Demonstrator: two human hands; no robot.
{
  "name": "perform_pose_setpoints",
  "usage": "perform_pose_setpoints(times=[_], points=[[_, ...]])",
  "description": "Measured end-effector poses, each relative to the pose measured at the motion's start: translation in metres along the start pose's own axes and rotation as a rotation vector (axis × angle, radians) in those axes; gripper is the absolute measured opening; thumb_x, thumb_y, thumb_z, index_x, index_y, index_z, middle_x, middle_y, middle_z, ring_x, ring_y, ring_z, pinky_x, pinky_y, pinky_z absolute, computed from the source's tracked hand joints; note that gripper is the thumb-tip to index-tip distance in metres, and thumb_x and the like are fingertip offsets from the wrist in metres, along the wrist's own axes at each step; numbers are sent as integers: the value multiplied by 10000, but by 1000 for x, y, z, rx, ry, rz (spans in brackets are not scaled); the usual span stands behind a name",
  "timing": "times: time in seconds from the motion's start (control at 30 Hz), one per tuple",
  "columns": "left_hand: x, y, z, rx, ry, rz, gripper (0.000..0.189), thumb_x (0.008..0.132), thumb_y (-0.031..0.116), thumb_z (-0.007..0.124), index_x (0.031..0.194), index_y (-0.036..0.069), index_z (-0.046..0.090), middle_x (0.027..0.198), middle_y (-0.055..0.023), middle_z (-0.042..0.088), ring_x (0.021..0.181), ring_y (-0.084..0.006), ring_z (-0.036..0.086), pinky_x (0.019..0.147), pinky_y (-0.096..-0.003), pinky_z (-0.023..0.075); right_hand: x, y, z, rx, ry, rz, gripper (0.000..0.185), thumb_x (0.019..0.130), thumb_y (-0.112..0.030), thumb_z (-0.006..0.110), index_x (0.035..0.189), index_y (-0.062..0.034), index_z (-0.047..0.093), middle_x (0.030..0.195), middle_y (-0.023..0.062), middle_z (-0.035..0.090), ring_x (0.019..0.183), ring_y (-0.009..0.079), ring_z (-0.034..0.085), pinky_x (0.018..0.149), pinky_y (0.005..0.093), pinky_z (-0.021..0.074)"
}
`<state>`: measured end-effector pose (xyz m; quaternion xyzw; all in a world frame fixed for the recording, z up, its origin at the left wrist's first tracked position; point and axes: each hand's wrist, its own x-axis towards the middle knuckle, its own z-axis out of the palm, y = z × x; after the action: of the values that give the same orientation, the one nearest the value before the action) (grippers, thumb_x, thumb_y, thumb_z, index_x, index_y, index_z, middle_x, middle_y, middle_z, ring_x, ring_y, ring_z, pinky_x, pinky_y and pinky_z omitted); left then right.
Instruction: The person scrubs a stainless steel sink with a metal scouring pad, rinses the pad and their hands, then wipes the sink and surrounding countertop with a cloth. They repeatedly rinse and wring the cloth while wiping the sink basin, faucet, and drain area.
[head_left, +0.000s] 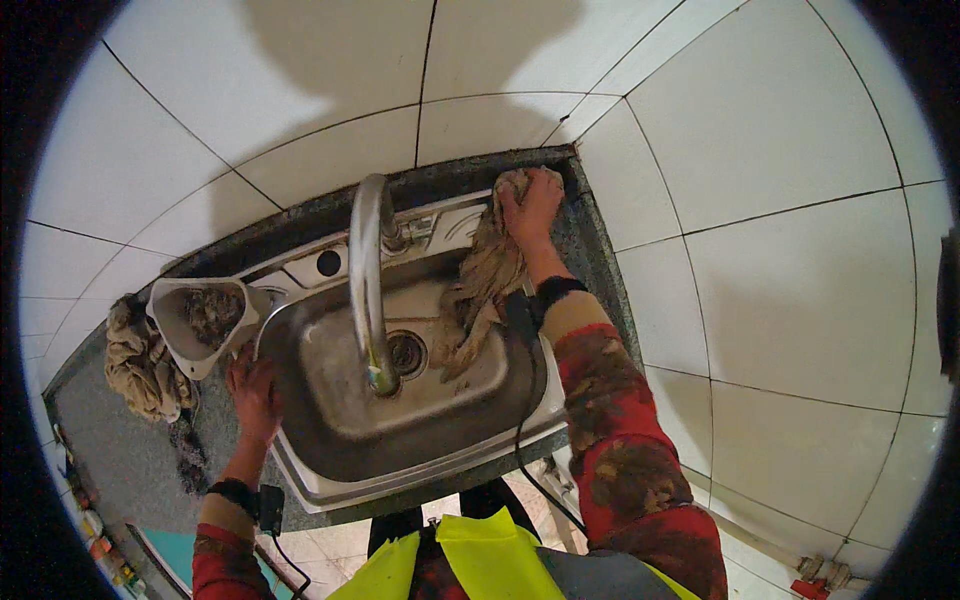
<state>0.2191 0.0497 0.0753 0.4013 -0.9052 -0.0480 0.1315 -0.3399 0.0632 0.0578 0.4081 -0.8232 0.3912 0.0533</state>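
At the back right corner of the stainless steel sink (420, 427), my right hand (534, 206) presses a bunched, dirty brown cloth (491, 259) against the ledge. The cloth's loose end trails down into the basin. My left hand (255, 394) rests at the sink's left rim with nothing visible in it; its fingertips lie close below a white triangular sink strainer basket (169, 315). Whether they touch the basket cannot be made out. Dark, wet-looking debris (214, 313) lies inside the basket. A curved metal faucet (366, 285) arches over the drain (406, 354).
Another crumpled brown cloth (139, 360) lies on the grey stone counter (112, 442), with a dark fibrous clump (187, 454) in front of it. White tiled walls (787, 300) border the back and right. A black cable (529, 472) hangs from my right wrist across the sink's front edge.
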Motion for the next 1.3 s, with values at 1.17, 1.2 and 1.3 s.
perform_pose_setpoints(times=[1.17,1.2,1.3], points=[[1,1,-12,-109,-27,-52,355,648,26,640,1001,66,658,1171,-66,613,1322,-318,405,1106,-570,267,-69,-52,8,218,-792,-51,354,777,103,593,1099,-44,604,1131,129,614,1084,247,582,879,363,491],[2,0,-12,-118,-42,-43,361,643,25,645,1001,64,657,1178,-65,609,1329,-319,396,1109,-567,265,-62,-55,0,164,-795,-49,386,793,172,542,1116,-35,582,1135,105,608,1074,211,584,862,342,497],[1,-2,-12,-126,-56,-39,370,634,24,653,1002,61,656,1184,-63,607,1340,-317,380,1117,-563,259,-59,-66,5,249,-84,-292,327,792,-69,732,1109,-45,654,1069,136,648,990,250,614,864,353,491]])
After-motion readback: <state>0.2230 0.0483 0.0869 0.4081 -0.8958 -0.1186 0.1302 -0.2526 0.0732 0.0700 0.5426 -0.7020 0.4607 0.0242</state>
